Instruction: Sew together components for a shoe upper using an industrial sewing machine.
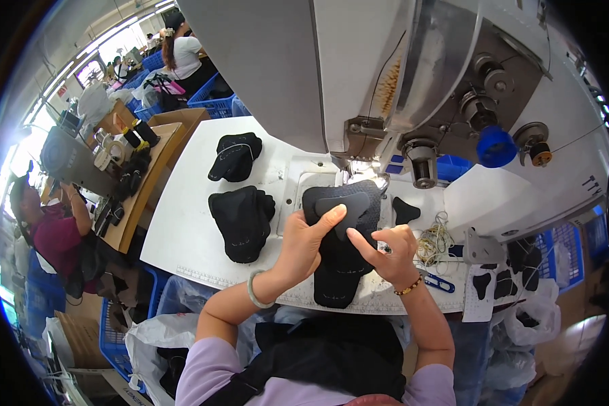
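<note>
Under the sewing machine's needle area lies a black fabric piece (358,196) with a textured upper part, and a smooth dark grey T-shaped patch (338,202) rests on it. My left hand (306,245) grips the piece at its left edge, thumb pressed on the patch, other fingers mostly hidden. The index fingertip of my right hand (390,255) touches the patch's narrow lower end. Its other fingers are curled, with a small dark greenish thing among them that I cannot make out. More black fabric (336,287) hangs toward the table's front edge.
Two stacks of black pieces, one far (235,157) and one nearer (241,223), sit left on the white table (176,223). Right are a loose patch (405,210), tangled thread (436,240) and blue thread snips (438,283). The sewing machine head (358,128) overhangs. Co-workers sit left.
</note>
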The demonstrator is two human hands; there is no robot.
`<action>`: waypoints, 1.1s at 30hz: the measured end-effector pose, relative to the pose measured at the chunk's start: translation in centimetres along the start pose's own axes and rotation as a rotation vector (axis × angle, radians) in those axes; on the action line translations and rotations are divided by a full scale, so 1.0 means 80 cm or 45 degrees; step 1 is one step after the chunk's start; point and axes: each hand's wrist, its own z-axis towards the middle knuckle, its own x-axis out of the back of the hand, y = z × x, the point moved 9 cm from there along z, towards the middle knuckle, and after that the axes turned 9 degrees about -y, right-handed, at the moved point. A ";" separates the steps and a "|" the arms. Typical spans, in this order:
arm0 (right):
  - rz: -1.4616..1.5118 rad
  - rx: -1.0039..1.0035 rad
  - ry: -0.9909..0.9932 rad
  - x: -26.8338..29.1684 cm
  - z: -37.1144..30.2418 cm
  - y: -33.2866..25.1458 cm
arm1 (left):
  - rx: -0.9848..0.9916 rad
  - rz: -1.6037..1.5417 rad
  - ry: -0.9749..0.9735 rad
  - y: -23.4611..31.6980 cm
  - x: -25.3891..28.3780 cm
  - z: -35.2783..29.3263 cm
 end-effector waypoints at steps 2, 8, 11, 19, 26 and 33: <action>0.026 0.035 -0.002 0.004 0.019 0.002 | -0.031 0.035 0.025 0.011 0.009 0.000; 0.485 -0.227 -0.195 -0.017 0.059 0.029 | 0.064 0.139 0.045 0.029 0.025 0.016; 0.490 -0.306 -0.123 -0.020 0.065 0.047 | -0.005 0.156 0.056 0.030 0.022 0.039; 0.616 -0.457 -0.202 -0.038 0.037 0.078 | -0.170 0.353 0.008 0.021 0.018 0.066; 0.507 -0.420 -0.253 -0.042 0.039 0.076 | -0.190 0.372 0.012 0.019 0.027 0.068; 0.534 -0.387 -0.238 -0.039 0.037 0.074 | -0.202 0.559 0.020 0.033 0.019 0.063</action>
